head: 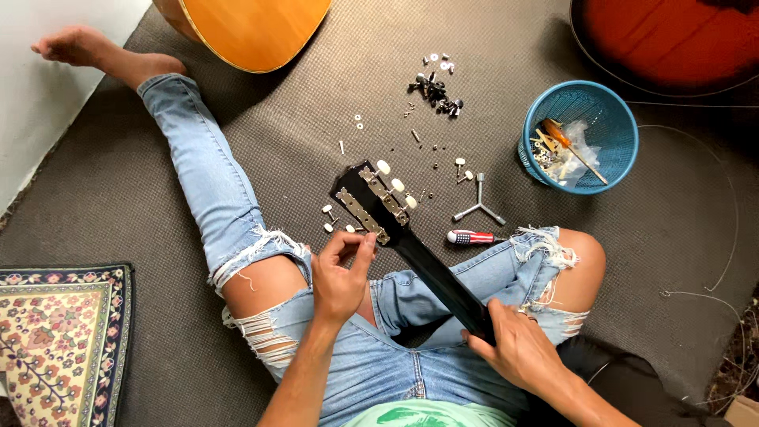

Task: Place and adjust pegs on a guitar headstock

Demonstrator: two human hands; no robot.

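**Hands on a black guitar neck, hardware scattered beyond**

Here the left hand point(341, 278) rises from the lap with thumb and forefinger pinched together at the lower end of a metal tuner strip point(363, 215) on the black headstock point(371, 199); whether a small part sits between the fingertips cannot be told. The right hand point(518, 348) is wrapped around the black guitar neck point(439, 281), fingers curled over its upper edge, holding it across the jeans. The headstock lies face down on the dark mat point(316, 119), just beyond the left fingertips, with cream tuner buttons along its far edge.

Just past the left fingers, a few loose cream-knobbed tuner pegs point(328, 217) lie on the mat. Between the two hands and a little farther out rests a small screwdriver point(472, 236) with a red, white and blue patterned handle, and beyond it a three-armed metal wrench point(479, 205). Well beyond the fingers lies a cluster of dark screws and washers point(436, 87). Far out from the right hand stands a round blue mesh basket point(579, 136) holding an orange-handled screwdriver point(571, 146) and a crumpled clear plastic bag. An orange guitar body point(253, 28) lies at the top edge, and a patterned rug point(59, 336) lies well outside the left hand.
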